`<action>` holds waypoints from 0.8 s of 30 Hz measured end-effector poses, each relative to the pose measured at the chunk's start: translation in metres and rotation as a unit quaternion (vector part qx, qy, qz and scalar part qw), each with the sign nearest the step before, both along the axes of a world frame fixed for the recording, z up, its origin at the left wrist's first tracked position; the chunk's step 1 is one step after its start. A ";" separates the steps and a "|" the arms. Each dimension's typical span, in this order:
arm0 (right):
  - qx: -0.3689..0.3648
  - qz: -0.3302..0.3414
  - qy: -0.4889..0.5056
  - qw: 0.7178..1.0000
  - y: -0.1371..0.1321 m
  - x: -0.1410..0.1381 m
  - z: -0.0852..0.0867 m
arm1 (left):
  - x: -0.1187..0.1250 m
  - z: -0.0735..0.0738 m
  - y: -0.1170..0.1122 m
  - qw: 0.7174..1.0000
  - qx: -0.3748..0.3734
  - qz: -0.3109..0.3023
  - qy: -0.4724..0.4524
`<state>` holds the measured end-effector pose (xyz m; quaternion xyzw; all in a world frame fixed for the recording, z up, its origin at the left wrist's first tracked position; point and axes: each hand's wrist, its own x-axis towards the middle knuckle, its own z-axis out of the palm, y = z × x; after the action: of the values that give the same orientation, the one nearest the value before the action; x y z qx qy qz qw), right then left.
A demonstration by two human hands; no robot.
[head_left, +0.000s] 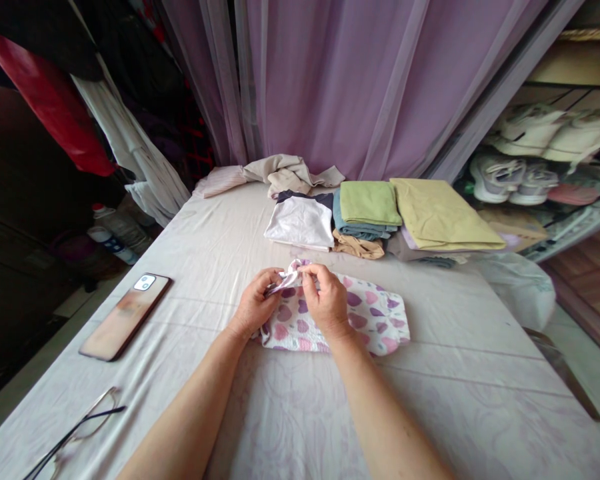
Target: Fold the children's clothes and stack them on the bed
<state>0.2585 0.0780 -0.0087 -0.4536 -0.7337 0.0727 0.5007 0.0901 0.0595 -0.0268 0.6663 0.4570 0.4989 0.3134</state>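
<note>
Left hand (257, 300) and right hand (325, 297) both pinch the upper edge of a heart-printed cloth (380, 317) lying on a covered table (180, 400). Folded garments (370, 203) stand in a row beyond. Phone (126, 317) and eyeglasses (77, 427) lie at left; purple curtain (325, 80) hangs behind.

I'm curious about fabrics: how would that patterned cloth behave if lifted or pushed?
The patterned cloth would probably sag: its edge bunches between left hand and right hand. It seems unlikely to roll, lying nearly flat on the table.

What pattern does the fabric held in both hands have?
The fabric is white with pink and purple heart-like shapes, showing best in the head view.
</note>
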 end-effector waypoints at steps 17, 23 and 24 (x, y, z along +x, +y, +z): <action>0.038 0.031 -0.029 0.998 -0.006 -0.004 0.011 | 0.005 0.023 -0.004 0.998 0.023 0.059 0.000; 0.063 0.036 -0.016 0.997 -0.007 -0.005 0.016 | 0.007 0.031 -0.005 0.991 0.084 0.087 0.061; 0.067 0.033 -0.006 0.997 -0.008 -0.006 0.017 | 0.007 0.031 -0.005 0.990 0.083 0.093 0.062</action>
<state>0.2530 0.0699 0.0084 -0.3947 -0.7545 0.0367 0.5230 0.0972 0.0547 0.0045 0.6745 0.4925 0.5198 0.1798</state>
